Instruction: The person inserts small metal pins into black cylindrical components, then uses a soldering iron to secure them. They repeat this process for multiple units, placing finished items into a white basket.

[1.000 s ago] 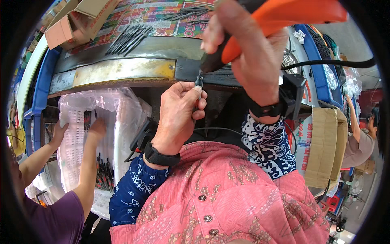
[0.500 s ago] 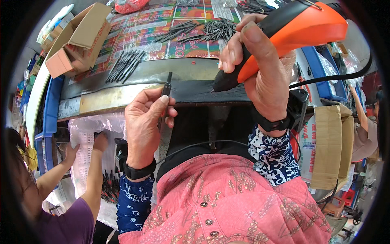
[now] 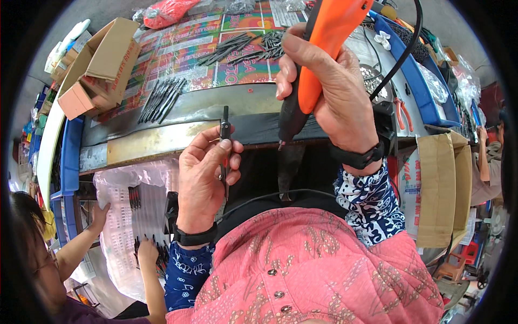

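Note:
My left hand (image 3: pixel 202 173) pinches a slim black drawing compass (image 3: pixel 224 128), held upright in front of the bench edge. Its thin stem points up and its legs run down between my fingers. In my right hand (image 3: pixel 342 94) is a corded orange-and-black electric screwdriver (image 3: pixel 318 59), gripped round its body. Its small tip points down, just off the bench edge, to the right of the compass and apart from it. A row of similar black pieces (image 3: pixel 162 101) lies on the bench at left; a looser pile (image 3: pixel 232 48) lies farther back.
An open cardboard box (image 3: pixel 110 59) stands at the back left. Pliers (image 3: pixel 402 114) and a blue tray (image 3: pixel 415 70) are at right, above another carton (image 3: pixel 442 189). The black cord (image 3: pixel 404 67) hangs beside my right hand. At left, a co-worker's hand (image 3: pixel 147 251) reaches into a plastic-lined container (image 3: pixel 116 216).
The screwdriver has swung more upright, its tip moving down off the bench top. My left hand has shifted slightly right with the compass. The co-worker's hand has moved lower.

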`<state>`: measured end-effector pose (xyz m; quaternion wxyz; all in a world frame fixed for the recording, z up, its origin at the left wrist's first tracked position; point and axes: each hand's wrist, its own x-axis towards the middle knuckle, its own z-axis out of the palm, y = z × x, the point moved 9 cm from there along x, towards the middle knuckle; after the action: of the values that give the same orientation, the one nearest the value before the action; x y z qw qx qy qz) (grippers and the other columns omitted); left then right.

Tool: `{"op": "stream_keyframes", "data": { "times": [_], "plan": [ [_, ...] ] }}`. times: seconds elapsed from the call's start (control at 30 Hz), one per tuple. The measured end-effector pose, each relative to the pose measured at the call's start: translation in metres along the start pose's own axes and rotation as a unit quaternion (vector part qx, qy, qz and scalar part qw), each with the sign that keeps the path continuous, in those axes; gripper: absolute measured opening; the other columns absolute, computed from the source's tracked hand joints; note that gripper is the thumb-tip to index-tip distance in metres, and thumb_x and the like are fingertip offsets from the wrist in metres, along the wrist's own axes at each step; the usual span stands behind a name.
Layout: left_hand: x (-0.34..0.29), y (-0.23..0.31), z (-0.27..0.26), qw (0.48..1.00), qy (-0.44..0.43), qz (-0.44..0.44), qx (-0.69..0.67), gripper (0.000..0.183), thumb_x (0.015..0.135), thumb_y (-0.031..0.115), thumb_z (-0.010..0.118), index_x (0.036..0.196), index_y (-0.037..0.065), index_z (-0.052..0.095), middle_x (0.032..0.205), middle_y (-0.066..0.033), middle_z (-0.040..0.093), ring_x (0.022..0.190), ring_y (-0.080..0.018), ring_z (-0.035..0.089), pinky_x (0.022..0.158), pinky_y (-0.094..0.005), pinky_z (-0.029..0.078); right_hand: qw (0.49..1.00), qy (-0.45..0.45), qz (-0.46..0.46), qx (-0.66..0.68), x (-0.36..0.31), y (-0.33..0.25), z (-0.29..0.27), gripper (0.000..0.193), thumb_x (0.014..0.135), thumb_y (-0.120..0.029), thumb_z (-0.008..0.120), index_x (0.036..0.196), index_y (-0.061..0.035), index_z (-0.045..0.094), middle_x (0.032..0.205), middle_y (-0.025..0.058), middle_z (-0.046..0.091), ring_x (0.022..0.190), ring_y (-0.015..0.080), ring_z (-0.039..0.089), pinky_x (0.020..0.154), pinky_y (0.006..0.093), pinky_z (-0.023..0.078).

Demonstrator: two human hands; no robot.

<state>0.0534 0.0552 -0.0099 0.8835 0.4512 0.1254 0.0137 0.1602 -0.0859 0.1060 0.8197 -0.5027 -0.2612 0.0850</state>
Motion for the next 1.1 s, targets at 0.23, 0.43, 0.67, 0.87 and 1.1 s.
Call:
{"op": "stream_keyframes", "data": {
  "times": [0.23, 0.43, 0.67, 0.87, 1.1],
  "plan": [
    [-0.009, -0.016, 0.017, 0.997, -0.032, -0.002, 0.072, 0.027, 0.087, 0.006, 0.065, 0.111, -0.004, 0.058, 0.088, -0.0071, 0.065, 0.050, -0.0018, 0.042, 0.042, -0.0160, 0.030, 0.997, 0.017, 0.035, 0.064, -0.012, 0.013, 0.002, 0.026, 0.089, -0.025, 0.064, 0.095, -0.0030, 0.052, 0.067, 0.0051, 0.052, 0.058, 0.0184, 0.055, 0.058, 0.0334, 0.047],
    [-0.008, -0.027, 0.021, 0.991, -0.055, -0.011, 0.125, 0.018, 0.086, 0.007, 0.067, 0.101, -0.002, 0.062, 0.084, -0.0081, 0.065, 0.048, -0.0022, 0.041, 0.040, -0.0170, 0.028, 0.984, 0.015, 0.071, 0.162, -0.007, 0.022, -0.001, 0.023, 0.090, -0.022, 0.063, 0.091, -0.0027, 0.050, 0.065, 0.0077, 0.054, 0.055, 0.0204, 0.056, 0.056, 0.0335, 0.048],
    [-0.009, -0.037, 0.028, 0.990, -0.097, -0.021, 0.098, 0.013, 0.087, 0.010, 0.066, 0.094, 0.001, 0.060, 0.073, -0.0030, 0.058, 0.049, -0.0035, 0.039, 0.042, -0.0179, 0.027, 0.980, 0.010, 0.078, 0.183, -0.013, 0.022, -0.004, 0.026, 0.091, -0.028, 0.062, 0.095, -0.0050, 0.051, 0.067, 0.0052, 0.051, 0.059, 0.0188, 0.054, 0.060, 0.0347, 0.047],
    [-0.015, -0.031, 0.035, 0.984, -0.118, 0.009, 0.135, 0.021, 0.088, 0.020, 0.066, 0.085, 0.002, 0.055, 0.069, -0.0004, 0.050, 0.049, -0.0043, 0.036, 0.043, -0.0194, 0.027, 0.987, 0.006, 0.057, 0.151, -0.005, 0.006, -0.011, 0.028, 0.092, -0.033, 0.060, 0.098, -0.0061, 0.052, 0.068, 0.0033, 0.048, 0.061, 0.0167, 0.051, 0.061, 0.0340, 0.045],
    [-0.013, -0.030, 0.016, 0.987, -0.055, -0.018, 0.149, 0.016, 0.091, 0.015, 0.062, 0.098, 0.002, 0.056, 0.072, 0.0016, 0.053, 0.055, -0.0032, 0.043, 0.046, -0.0172, 0.033, 0.977, -0.046, 0.085, -0.189, 0.041, -0.052, -0.055, 0.026, 0.088, -0.021, 0.065, 0.101, -0.0024, 0.052, 0.073, 0.0033, 0.054, 0.059, 0.0136, 0.056, 0.053, 0.0266, 0.047]
  ]
}}
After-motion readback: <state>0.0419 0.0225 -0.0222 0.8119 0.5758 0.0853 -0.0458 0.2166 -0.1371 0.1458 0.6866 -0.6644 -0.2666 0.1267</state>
